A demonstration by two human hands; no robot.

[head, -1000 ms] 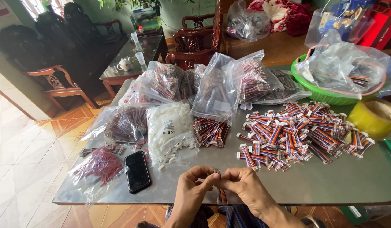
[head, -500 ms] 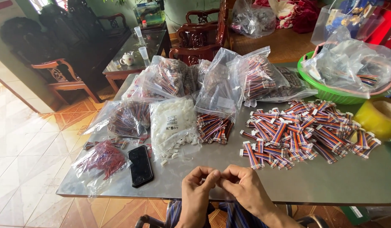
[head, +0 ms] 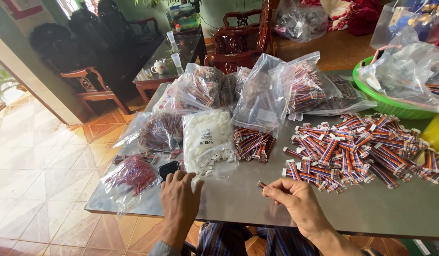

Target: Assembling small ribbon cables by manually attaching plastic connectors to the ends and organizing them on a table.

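Left hand lies palm down on the grey table, fingers spread and loose, gripping nothing; fingertips reach up toward the bag of white connectors and loose white connectors spilled just ahead of them. Index side of that hand covers part of a black phone lying flat at the table's near left. Left forearm comes up from the bottom edge, wrist straight. Right hand sits further right, back of the hand up, wrist angled in from the lower right, fingers curled, thumb and forefinger pinched shut on a short striped wire piece; the piece pokes out to the left of the fingertips, just above the tabletop, tilted. Hands are apart, with bare table between them. Right of the right hand, a wide pile of striped wires with white ends spreads over the table, its nearest pieces just beyond the knuckles. A smaller wire bundle spills from a clear bag in the middle. A bag of red parts lies at the left edge, beside the phone. More clear bags of wires stand behind. A green basin holding bags sits at the far right. Wooden chairs and a glass side table stand beyond.
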